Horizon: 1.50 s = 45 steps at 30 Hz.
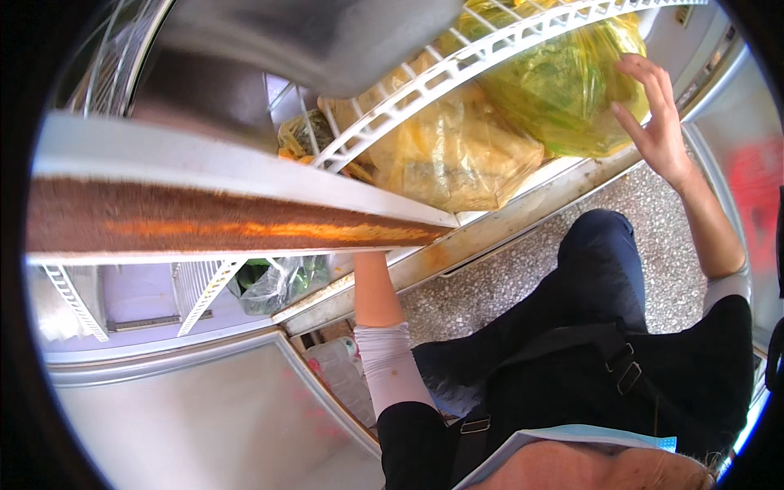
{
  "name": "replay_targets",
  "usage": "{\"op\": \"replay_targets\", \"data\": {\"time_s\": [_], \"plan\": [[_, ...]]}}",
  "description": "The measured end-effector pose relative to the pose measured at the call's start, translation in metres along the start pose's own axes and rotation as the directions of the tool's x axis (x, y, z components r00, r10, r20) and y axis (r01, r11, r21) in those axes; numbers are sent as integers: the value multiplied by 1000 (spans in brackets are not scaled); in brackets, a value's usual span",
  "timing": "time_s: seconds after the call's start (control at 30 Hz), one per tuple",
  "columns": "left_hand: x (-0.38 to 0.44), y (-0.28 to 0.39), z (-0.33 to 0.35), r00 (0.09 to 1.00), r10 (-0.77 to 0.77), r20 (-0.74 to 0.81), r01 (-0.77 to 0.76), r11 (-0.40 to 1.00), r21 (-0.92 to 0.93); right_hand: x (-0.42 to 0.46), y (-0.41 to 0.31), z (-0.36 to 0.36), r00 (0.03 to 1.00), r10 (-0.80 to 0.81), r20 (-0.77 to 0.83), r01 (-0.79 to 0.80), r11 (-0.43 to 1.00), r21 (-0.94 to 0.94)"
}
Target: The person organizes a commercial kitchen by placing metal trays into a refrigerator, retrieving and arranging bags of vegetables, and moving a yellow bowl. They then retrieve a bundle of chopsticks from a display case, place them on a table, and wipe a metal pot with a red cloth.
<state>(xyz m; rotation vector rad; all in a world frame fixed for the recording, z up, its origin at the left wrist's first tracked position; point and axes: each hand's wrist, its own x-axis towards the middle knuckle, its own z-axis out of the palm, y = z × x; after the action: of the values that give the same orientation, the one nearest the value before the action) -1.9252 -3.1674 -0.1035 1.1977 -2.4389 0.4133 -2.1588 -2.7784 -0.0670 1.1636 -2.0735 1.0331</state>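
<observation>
My right hand is raised at the right edge of a yellow-green plastic bag, fingers apart and nothing in them. Its fingertips overlap the bag's outline, and I cannot tell whether they touch it. Beside that bag, a yellowish translucent plastic bag bulges over the fridge's sill, its contents unclear. A white wire shelf crosses above both bags. My left forearm reaches in behind the brown-faced upright post, which hides my left hand.
Glass doors stand open at lower left and right. A clear bag with green contents sits left of my forearm. A large blurred grey object is close above. Beneath my bent knee is a speckled floor.
</observation>
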Motion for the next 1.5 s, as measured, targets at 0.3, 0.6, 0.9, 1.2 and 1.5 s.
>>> {"op": "replay_targets", "data": {"time_s": [0.3,0.6,0.9,1.2,1.5], "plan": [[32,-36,2,984,-34,-175,-25,945,-325,5,34,7,998,-51,25,47,990,133],[50,-82,9,997,-58,48,70,475,-877,9,55,22,996,-6,93,-17,969,245],[41,-8,1,984,-45,175,109,920,-376,14,57,17,993,-45,110,21,977,211],[51,-11,1,984,-53,168,165,611,-774,9,55,20,993,-76,87,59,982,181],[40,13,-7,962,-139,236,168,980,-105,2,37,10,992,11,124,-39,972,230]]}}
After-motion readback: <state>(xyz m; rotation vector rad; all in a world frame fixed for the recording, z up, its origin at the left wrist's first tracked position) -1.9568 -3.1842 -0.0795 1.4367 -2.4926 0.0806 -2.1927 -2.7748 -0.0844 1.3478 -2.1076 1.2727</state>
